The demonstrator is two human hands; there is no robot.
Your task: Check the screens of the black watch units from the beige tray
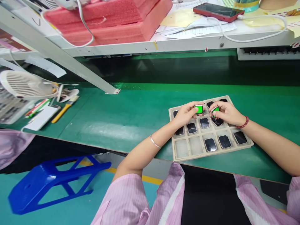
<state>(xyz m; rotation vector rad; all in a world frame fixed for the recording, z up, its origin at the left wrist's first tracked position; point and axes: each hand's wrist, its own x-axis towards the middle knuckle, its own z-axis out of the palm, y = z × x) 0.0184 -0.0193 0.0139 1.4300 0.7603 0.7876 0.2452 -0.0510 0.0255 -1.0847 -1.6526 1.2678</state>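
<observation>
Between thumb and fingers, my left hand [187, 113] grips a smartwatch [199, 109] whose screen glows green. A second green-lit smartwatch [215, 111] is pinched in my right hand [227, 112], close beside the first and slightly tilted. Both hands are over the back half of a pale moulded tray [176, 157]. Dark-screened watch faces sit in several of its pockets, such as one watch [204, 122] in the middle and another watch [210, 145] in the front row. Two front-left pockets hold no watch. My hands hide part of the back row.
A white shelf [131, 47] spans the back, bearing red foam blocks [112, 22] and a phone [217, 12] on a cable. Its slanted post [70, 59] meets the green bench. A fan [28, 84] and a brush [64, 110] lie left; a blue stool [47, 181] stands below.
</observation>
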